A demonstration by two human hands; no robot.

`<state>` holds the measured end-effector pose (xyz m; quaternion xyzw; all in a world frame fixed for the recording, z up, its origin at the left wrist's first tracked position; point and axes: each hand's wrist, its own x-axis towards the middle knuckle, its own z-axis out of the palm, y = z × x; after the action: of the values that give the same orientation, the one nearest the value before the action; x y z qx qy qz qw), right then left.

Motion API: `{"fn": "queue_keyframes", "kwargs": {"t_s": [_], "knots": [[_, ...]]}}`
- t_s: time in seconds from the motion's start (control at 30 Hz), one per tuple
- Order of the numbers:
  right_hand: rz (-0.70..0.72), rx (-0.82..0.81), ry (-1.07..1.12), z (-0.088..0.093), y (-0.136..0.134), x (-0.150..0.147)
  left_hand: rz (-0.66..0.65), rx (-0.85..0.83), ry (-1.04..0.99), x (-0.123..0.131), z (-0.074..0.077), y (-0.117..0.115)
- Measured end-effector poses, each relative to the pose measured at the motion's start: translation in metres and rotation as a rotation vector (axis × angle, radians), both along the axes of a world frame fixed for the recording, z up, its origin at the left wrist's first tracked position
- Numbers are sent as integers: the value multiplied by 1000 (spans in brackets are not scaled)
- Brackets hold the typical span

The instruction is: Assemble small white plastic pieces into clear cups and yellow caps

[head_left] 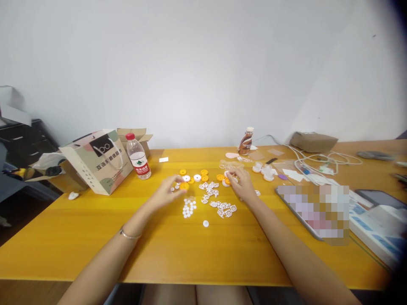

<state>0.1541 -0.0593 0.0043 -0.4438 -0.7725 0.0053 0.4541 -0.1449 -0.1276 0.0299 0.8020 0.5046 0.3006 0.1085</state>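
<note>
My left hand (168, 191) is at the left of the scattered plastic parts, its thumb and fingers curved around the edge of an orange disc (184, 186). Over the right-hand group, my right hand (242, 183) has its fingertips at an orange disc (227, 181), with a pale piece close by; the exact contact is partly hidden. White rings (197, 178) and more orange discs (204, 172) lie between the hands. Nearer me are small white round caps (190, 207), white openwork pieces (224, 208) and a single white disc (206, 223).
A paper gift bag (103, 169), a water bottle (138, 159) and an open carton (144, 140) stand at left. Behind my right hand is a brown drink bottle (246, 142). Clear-and-orange pieces (269, 173), white cables (299, 163) and a tablet (299, 216) with a blurred screen lie at right.
</note>
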Motion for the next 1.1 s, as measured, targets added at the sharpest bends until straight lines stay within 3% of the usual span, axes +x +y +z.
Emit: {"fn": "queue_keyframes", "kwargs": {"t_s": [0.1,0.17,0.27,0.5,0.6,0.73,0.87,1.1], "knots": [[-21,3,-9,0,0,0,-378,-92,82,35,9,-32],[-22,3,-7,-1,0,0,-474,-115,140,50,10,-43],[8,3,-8,0,0,-1,-505,-120,181,59,5,-46],[43,-18,-2,5,-5,-3,-418,-90,215,53,-1,-38],[113,-65,3,12,-14,-8,-243,-36,201,37,-3,-25],[352,-279,-60,22,-33,-20,-19,39,253,17,-11,-5],[613,-508,-237,23,-52,-33,-46,54,321,14,-19,3],[705,-566,-431,21,-63,-43,-82,35,405,22,-18,4]]}}
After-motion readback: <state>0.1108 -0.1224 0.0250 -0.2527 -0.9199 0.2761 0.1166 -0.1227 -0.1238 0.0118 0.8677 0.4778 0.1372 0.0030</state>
